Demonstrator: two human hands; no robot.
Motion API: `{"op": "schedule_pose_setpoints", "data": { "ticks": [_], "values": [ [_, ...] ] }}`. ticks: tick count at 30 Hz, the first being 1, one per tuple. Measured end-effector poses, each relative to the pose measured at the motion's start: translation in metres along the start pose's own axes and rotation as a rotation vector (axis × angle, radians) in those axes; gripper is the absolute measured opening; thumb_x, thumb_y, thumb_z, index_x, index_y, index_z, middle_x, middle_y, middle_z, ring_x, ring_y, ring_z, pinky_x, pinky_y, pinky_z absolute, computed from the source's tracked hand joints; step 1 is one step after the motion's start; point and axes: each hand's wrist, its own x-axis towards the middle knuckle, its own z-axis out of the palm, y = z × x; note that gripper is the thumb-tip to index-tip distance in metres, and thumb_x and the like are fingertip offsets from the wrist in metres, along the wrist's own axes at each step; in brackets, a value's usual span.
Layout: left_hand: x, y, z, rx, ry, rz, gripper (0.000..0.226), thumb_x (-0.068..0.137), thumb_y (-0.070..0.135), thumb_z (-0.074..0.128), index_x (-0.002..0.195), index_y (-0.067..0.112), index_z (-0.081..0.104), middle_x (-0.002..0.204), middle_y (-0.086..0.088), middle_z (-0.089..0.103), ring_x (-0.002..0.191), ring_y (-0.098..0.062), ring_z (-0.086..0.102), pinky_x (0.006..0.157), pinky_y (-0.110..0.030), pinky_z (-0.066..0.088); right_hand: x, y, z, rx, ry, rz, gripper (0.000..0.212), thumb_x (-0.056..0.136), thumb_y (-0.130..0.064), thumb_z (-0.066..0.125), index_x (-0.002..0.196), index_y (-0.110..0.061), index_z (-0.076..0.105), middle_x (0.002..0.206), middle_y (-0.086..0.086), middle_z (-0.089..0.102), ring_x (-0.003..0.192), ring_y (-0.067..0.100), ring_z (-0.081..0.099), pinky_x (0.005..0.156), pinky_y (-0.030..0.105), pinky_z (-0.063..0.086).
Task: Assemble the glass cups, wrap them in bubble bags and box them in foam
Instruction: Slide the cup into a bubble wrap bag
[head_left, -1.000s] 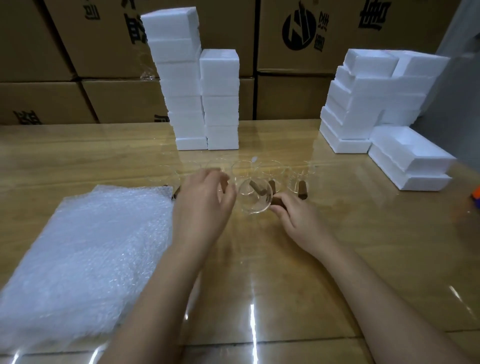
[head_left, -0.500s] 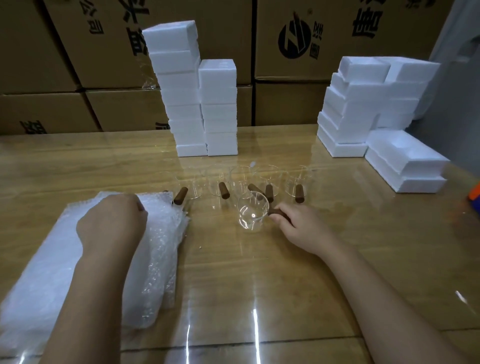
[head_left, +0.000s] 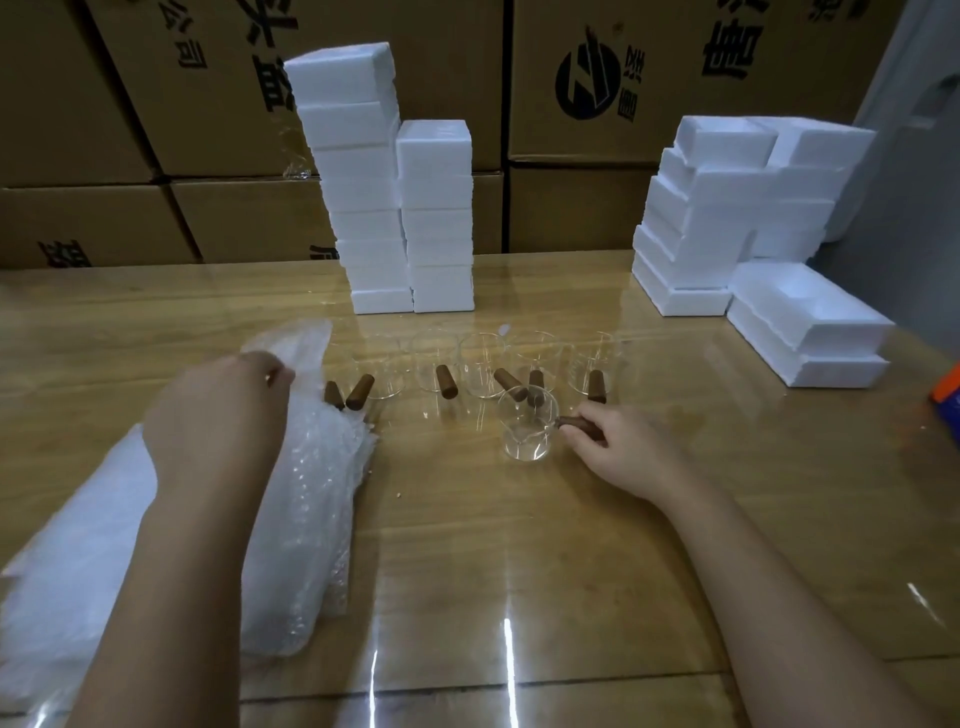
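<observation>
Here, the left hand (head_left: 223, 415) has its fingers curled and pinches the upper edge of a clear plastic bubble bag (head_left: 298, 345), which is raised off the top of a loose white pile of bubble bags (head_left: 291, 545) lying on the left part of the glossy wooden desk (head_left: 519, 561). The right hand (head_left: 623, 449) grips the brown cylindrical wooden handle (head_left: 579, 427) of a small clear glass cup (head_left: 524, 434), which stands upright on the desk near the middle, with its handle pointing to the right. Just behind it stands a row of similar clear glass cups (head_left: 483, 364), each with a brown wooden handle pointing toward the person; the leftmost handles lie right beside the edge of the bubble bags. Farther back, two tall stacks of closed white foam boxes (head_left: 358, 182) stand touching each other. On the right is a lower pile of white foam boxes (head_left: 727, 208), and beside it sit open white foam trays (head_left: 805, 322) stacked one on another. Brown cardboard cartons (head_left: 649, 208) with black printing line the wall behind the desk. An orange object (head_left: 948, 389) shows at the right edge, too cut off to identify.
</observation>
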Motion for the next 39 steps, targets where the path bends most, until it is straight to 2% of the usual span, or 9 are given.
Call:
{"op": "schedule_pose_setpoints", "data": {
  "ticks": [4,7,12,19,23,27,30,34,39],
  "values": [
    [0.0,0.028,-0.018,-0.263,0.201,0.293,0.019,0.094,0.021,0.058,0.1,0.011,0.072,0.087,-0.011,0.058,0.08,-0.031,0.053,0.059,-0.034,0.036,0.0,0.0,0.001,0.047,0.024,0.032,0.031,0.089,-0.041,0.054,0.064,-0.027,0.044,0.054,-0.009,0.05,0.056,0.005,0.05,0.051,0.025,0.033],
    [-0.009,0.056,-0.016,-0.451,0.077,0.52,0.015,0.09,0.015,0.061,0.099,0.014,0.072,0.089,-0.004,0.06,0.086,-0.026,0.055,0.068,-0.035,0.04,-0.001,-0.002,0.001,0.087,0.022,0.035,0.016,0.089,-0.042,0.054,0.08,-0.029,0.053,0.062,-0.009,0.057,0.062,0.004,0.053,0.055,0.024,0.039],
    [-0.038,0.083,0.018,-0.468,-0.204,0.727,0.014,0.091,0.021,0.061,0.101,0.021,0.071,0.097,0.003,0.062,0.092,-0.017,0.055,0.073,-0.037,0.049,0.0,-0.004,0.001,0.13,0.018,0.049,0.015,0.089,-0.04,0.055,0.086,-0.025,0.056,0.076,-0.006,0.064,0.073,0.015,0.059,0.067,0.034,0.048],
    [-0.06,0.092,0.062,-0.454,-0.472,0.687,0.017,0.093,0.021,0.056,0.105,0.023,0.068,0.107,0.005,0.06,0.095,-0.014,0.059,0.079,-0.035,0.05,0.002,-0.004,0.001,0.176,-0.012,0.059,0.01,0.088,-0.032,0.054,0.082,-0.024,0.054,0.074,-0.008,0.059,0.072,0.016,0.056,0.066,0.036,0.045],
    [-0.063,0.095,0.073,-0.344,-0.536,0.641,0.014,0.086,0.032,0.051,0.092,0.025,0.061,0.093,0.009,0.059,0.088,-0.015,0.058,0.065,-0.029,0.042,0.003,-0.004,0.002,0.169,0.01,0.052,0.012,0.087,-0.032,0.057,0.083,-0.02,0.057,0.074,-0.002,0.063,0.072,0.018,0.057,0.065,0.035,0.045],
    [-0.059,0.1,0.077,-0.162,-0.554,0.527,0.069,0.078,0.079,0.018,0.055,0.021,0.047,0.053,0.009,0.05,0.054,-0.01,0.051,0.05,-0.027,0.029,0.004,-0.004,0.004,0.154,0.031,0.025,0.01,0.085,-0.033,0.057,0.082,-0.023,0.057,0.078,-0.005,0.064,0.076,0.017,0.058,0.069,0.036,0.047],
    [-0.055,0.104,0.077,0.045,-0.509,0.521,0.079,0.073,0.086,0.011,0.045,0.017,0.039,0.044,0.005,0.042,0.045,-0.012,0.044,0.047,-0.027,0.025,0.004,-0.008,0.002,0.178,0.051,-0.007,0.005,0.086,-0.032,0.055,0.091,-0.032,0.055,0.089,-0.012,0.061,0.084,0.011,0.057,0.073,0.032,0.047],
    [-0.056,0.104,0.082,0.05,-0.464,0.537,0.063,0.08,0.076,0.036,0.055,0.019,0.045,0.055,0.006,0.05,0.054,-0.013,0.048,0.05,-0.026,0.028,0.004,-0.011,0.002,0.14,0.111,-0.054,0.009,0.089,-0.03,0.053,0.097,-0.032,0.055,0.091,-0.018,0.056,0.087,0.007,0.056,0.068,0.024,0.041],
    [-0.06,0.1,0.084,-0.325,-0.549,0.361,0.012,0.081,0.033,0.055,0.074,0.023,0.057,0.068,0.008,0.057,0.067,-0.012,0.054,0.051,-0.024,0.032,0.004,-0.019,-0.001,0.138,0.28,-0.075,0.028,0.093,-0.023,0.051,0.119,-0.015,0.056,0.107,-0.008,0.051,0.101,0.013,0.051,0.081,0.032,0.045]
  ]
}}
